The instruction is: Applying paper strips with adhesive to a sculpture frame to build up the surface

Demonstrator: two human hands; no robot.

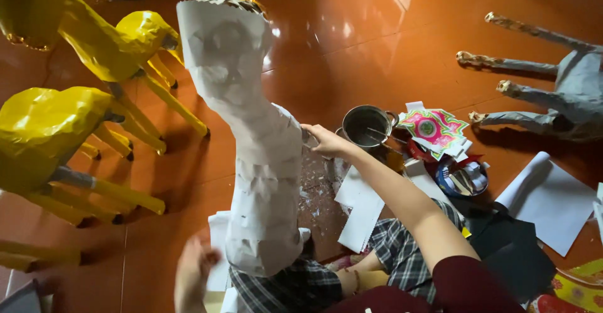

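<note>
Glossy orange-brown floor (352,43) fills the view, with a person sitting on it in checked trousers (402,256). Standing upright before them is a tall white paper-covered figure (257,162), its base near the person's lap and its ragged open top tilted toward the upper left. The right hand (323,140) lies against the figure's right side about halfway up, fingers pressed flat onto the paper skin rather than closed around anything. The left hand (191,275) is low at the figure's base on its left side, blurred; whether its fingers are spread or curled I cannot tell.

Just beyond the right hand sits a small metal pot (366,124) with a tool leaning in it. To the right of the pot lies a bright pink and green printed sheet (433,128), then a tape roll (461,178) amid scraps. Loose white paper sheets (361,209) lie between the figure and the person's right arm, and a larger white sheet (553,203) lies farther right beside a black sheet (509,244).

Yellow-wrapped animal figures (56,124) with long legs crowd the left side, close to the white figure. A grey paper animal figure (565,93) lies on its side at the far right, legs pointing left, well apart from the hands.
</note>
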